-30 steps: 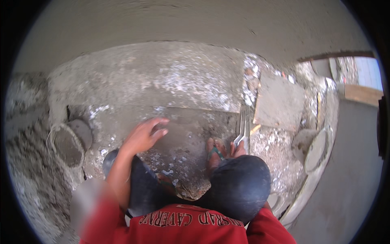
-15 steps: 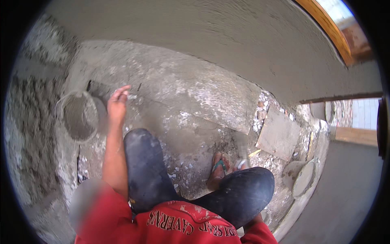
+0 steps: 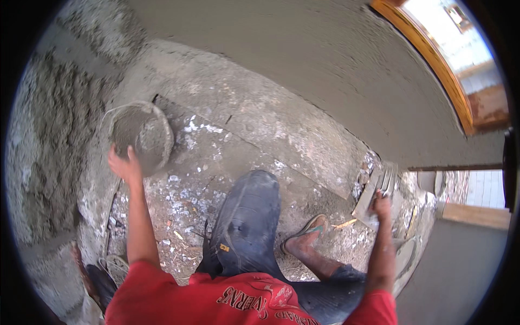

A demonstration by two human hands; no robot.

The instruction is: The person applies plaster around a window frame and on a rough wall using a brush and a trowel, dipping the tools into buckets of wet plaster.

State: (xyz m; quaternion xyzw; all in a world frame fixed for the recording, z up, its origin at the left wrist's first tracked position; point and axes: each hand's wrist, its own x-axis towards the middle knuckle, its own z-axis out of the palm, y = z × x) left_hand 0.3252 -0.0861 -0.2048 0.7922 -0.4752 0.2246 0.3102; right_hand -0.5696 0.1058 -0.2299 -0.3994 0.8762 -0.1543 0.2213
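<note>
My left hand (image 3: 125, 164) is at the near left rim of a grey, mortar-smeared bucket (image 3: 167, 130), its thumb and fingers apart. It overlaps the rim, and I cannot tell whether it grips it. Wet grey mortar (image 3: 130, 127) lies inside the bucket. On the right, my right hand (image 3: 381, 205) is closed round the handle of a trowel (image 3: 388, 181). The trowel's grey blade is held up over a mortar-stained board (image 3: 364, 203) on the floor, and part of its outline blends into the board.
A freshly plastered wall (image 3: 303, 54) runs along the far side, with a wooden window frame (image 3: 428, 54) at upper right. Rough mortar (image 3: 54, 146) covers the left. Another bucket (image 3: 406, 254) sits behind my right forearm. Someone's dark-clothed leg (image 3: 105, 284) shows at lower left.
My left hand has come from beside the bucket to its near rim. My right hand, mostly hidden by my knee before, is now out to the right with the trowel. My view has shifted.
</note>
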